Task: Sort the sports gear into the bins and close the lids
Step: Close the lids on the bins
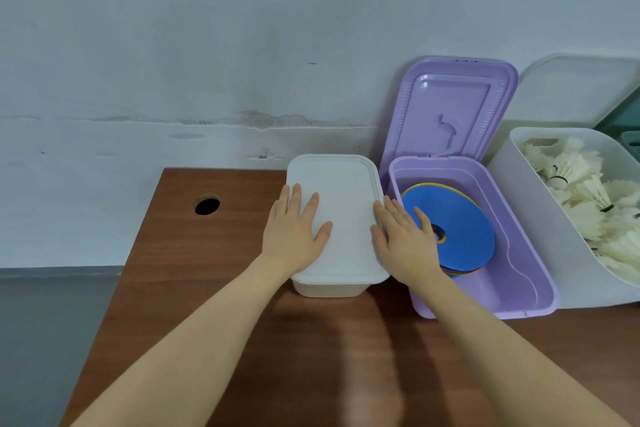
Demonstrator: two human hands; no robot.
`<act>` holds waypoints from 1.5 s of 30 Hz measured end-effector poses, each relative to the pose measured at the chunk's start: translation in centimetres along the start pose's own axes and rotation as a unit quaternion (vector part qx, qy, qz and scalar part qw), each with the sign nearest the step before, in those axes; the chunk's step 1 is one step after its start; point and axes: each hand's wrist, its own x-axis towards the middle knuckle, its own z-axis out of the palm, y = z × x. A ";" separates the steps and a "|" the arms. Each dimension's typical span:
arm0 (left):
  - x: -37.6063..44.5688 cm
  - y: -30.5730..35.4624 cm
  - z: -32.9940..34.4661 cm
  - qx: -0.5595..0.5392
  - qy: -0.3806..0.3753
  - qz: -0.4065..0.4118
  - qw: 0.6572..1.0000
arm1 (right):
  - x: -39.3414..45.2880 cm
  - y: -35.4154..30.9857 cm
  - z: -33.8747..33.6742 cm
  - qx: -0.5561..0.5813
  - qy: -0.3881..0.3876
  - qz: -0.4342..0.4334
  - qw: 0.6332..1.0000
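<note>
Both flat: left hand (294, 230), right hand (403, 236) pressing white bin lid (343, 218) shut. Purple bin (519, 295), shuttlecock bin (526, 191) remain unlidded.

Matt white plastic lid (341, 215), wood-grain table (194, 253)

Brown wooden table (194, 274), lidded white bin (341, 218), open purple bin (519, 291), white shuttlecock bin (530, 215)

A brown wooden table (214, 288) with a round hole (207, 205) at ten o'clock is set against a scuffed pale wall (207, 45); grey floor (52, 322) is seen at nine o'clock.
</note>
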 end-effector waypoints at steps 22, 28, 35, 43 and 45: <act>10.4 12.7 -8.5 0.014 0.139 0.028 0.990 | 9.9 14.2 -9.7 0.048 0.150 0.018 0.987; 15.5 17.4 -8.3 -0.027 0.138 -0.034 0.989 | 14.1 20.1 -10.2 0.057 0.175 0.048 0.982; 18.9 19.2 -8.2 -0.151 0.138 -0.062 0.977 | 16.3 20.9 -9.7 0.098 0.155 0.030 0.983; 16.8 19.1 -8.8 -0.260 0.208 -0.057 0.941 | 15.7 19.4 -10.8 0.176 0.218 0.000 0.960; 15.4 19.2 -9.5 -0.282 0.244 -0.046 0.927 | 14.8 19.0 -11.7 0.199 0.248 -0.023 0.948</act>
